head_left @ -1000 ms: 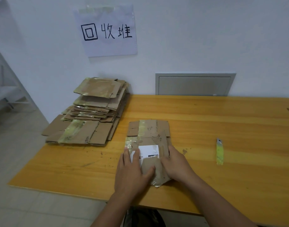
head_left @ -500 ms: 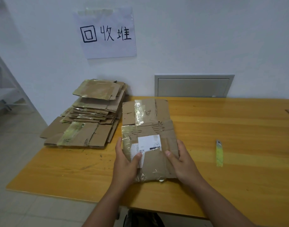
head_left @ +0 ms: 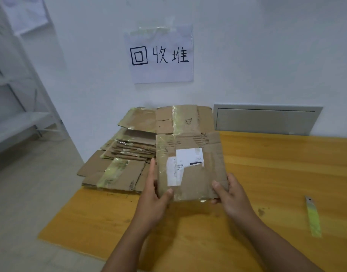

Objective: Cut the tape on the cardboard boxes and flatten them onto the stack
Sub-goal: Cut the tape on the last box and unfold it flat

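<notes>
Stack (head_left: 117,169) blocks table's (head_left: 267,173) left-rear corner, knife (head_left: 313,218) lies far right; bare tabletop btwn.

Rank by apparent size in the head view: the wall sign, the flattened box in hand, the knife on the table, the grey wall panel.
1. Flattened box, though it is nearest the camera, which inflates it.
2. Grey panel and wall sign: too alike in area to rank.
3. Knife, clearly smallest.

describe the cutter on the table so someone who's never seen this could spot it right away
Start at the wooden table and look to its right side, past the right hand holding the flattened box. The cutter lies flat there, alone. It is a slim yellow-green strip with a grey tip, unlike the brown cardboard stack at far left.
</notes>
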`<state>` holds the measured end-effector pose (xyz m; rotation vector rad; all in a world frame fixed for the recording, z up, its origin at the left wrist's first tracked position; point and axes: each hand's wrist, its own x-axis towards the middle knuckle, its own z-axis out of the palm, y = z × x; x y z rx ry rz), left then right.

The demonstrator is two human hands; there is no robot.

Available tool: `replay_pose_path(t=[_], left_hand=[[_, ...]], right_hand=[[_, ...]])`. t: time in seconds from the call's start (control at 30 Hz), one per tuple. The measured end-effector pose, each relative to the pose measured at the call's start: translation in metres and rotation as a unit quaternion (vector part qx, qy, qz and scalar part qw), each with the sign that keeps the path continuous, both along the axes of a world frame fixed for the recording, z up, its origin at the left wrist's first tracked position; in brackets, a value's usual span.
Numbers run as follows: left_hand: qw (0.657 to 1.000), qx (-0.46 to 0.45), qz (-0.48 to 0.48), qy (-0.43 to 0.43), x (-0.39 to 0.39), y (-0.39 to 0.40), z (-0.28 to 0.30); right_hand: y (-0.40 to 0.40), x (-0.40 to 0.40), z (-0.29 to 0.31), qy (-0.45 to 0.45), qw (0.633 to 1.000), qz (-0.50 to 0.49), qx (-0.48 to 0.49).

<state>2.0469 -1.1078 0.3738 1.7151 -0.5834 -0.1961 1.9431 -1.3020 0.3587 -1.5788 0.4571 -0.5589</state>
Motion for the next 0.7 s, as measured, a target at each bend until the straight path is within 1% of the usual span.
replay_pose_path(t=[0.07, 0.13, 0.27, 0.37, 0.47, 0.6, 0.67, 0.7], left_hand=[[0.999, -0.005, 0.027, -0.044, 0.022, 0.009, 0.011], [0.995, -0.015, 0.073, -0.068, 0.049, 0.016, 0.023], [0.977, -0.004, 0.183, -0.114, 0.112, 0.021, 0.053], [0.971, 0.024, 0.220, -0.094, 0.161, 0.017, 0.074], [0.972, 0.042, 0.220, -0.070, 0.200, 0.007, 0.089], [0.968, 0.137, 0.193, -0.089, 0.229, -0.004, 0.087], [0.955, 0.216, 0.170, -0.111, 0.238, -0.005, 0.077], [0.944, 0.261, 0.159, -0.122, 0.241, -0.005, 0.070]], right_hand=[[0.008, 0.030, 0.013, -0.014, 1.000, 0.018, 0.000], [0.018, 0.061, 0.028, -0.022, 0.999, 0.036, 0.000], [0.031, 0.131, 0.063, -0.002, 0.999, 0.050, -0.009], [0.032, 0.181, 0.087, 0.033, 0.998, 0.032, -0.047], [0.030, 0.220, 0.097, 0.061, 0.997, 0.018, -0.054], [0.030, 0.249, 0.089, 0.123, 0.991, 0.031, -0.046], [0.033, 0.253, 0.075, 0.157, 0.985, 0.043, -0.054], [0.034, 0.253, 0.066, 0.178, 0.979, 0.046, -0.083]])
